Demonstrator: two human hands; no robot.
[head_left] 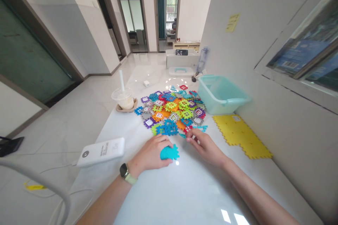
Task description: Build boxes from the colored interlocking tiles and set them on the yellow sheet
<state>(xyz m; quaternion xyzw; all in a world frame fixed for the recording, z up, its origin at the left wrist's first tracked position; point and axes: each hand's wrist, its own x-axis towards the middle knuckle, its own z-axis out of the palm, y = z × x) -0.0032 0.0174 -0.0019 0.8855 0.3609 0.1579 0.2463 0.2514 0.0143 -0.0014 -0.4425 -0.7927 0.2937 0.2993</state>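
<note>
At the table's near edge (185, 211), left hand (150, 153) clamped on teal tiles (169, 153), right hand (204, 146) pinching a small piece; large tile pile (170, 109) remains, teal bin (223, 93) beside it

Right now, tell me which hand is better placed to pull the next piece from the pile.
Probably the right hand: its fingertips reach the near edge of the pile of plastic building pieces, while the left hand rests on a teal piece lying off the pile.
</note>
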